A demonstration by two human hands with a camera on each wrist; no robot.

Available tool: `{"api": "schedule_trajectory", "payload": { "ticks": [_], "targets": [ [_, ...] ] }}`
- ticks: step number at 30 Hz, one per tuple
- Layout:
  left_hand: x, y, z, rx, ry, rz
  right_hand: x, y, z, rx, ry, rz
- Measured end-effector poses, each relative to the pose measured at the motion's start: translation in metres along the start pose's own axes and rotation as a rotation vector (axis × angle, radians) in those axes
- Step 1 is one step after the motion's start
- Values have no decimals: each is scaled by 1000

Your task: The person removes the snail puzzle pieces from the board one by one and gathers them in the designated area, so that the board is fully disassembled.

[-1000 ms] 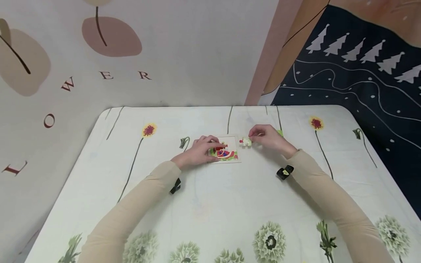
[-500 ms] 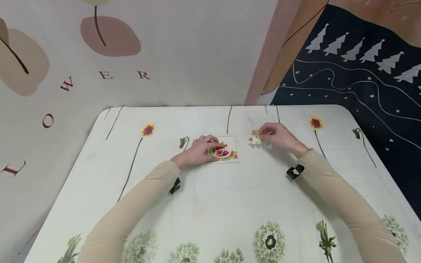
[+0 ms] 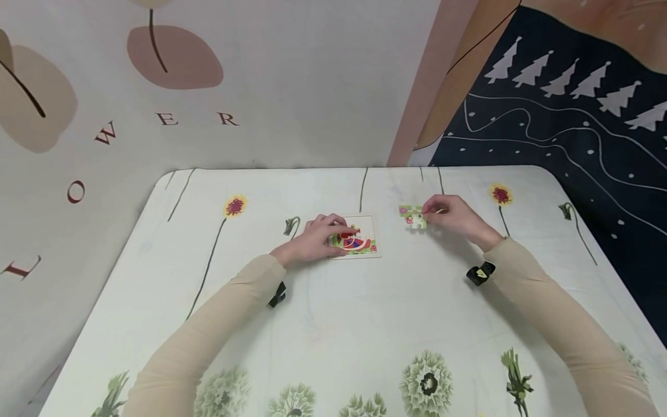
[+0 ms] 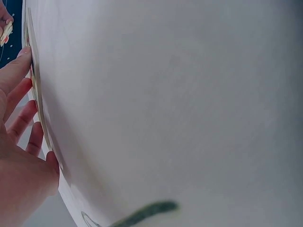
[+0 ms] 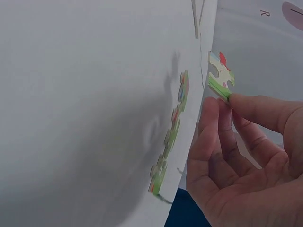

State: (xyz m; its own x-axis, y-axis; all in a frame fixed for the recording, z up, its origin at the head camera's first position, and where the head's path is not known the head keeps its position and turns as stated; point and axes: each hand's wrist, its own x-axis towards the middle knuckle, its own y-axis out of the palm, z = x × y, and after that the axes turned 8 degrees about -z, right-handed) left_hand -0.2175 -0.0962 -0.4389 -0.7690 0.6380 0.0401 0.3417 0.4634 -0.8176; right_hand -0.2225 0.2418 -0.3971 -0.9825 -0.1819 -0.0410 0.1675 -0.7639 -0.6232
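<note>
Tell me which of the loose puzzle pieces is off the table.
The cream, red and green piece pinched in the right hand; the other loose pieces lie on the table.

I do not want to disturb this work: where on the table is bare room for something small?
The widest bare patch is the tablecloth between the sleeves, on the puzzle board's near side. Another lies left of the left hand. Crowded: from the board to the right hand, around the loose pieces.
</note>
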Motion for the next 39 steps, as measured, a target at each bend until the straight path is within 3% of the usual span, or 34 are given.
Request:
{"api": "schedule_trajectory", "payload": {
  "ticks": [32, 39],
  "targets": [
    [0, -1, -1, 13, -1, 14, -9, -28, -34, -121, 18, -41],
    [-1, -2, -2, 5, -6, 14, -11, -30, -39, -120, 83, -42]
  ]
}}
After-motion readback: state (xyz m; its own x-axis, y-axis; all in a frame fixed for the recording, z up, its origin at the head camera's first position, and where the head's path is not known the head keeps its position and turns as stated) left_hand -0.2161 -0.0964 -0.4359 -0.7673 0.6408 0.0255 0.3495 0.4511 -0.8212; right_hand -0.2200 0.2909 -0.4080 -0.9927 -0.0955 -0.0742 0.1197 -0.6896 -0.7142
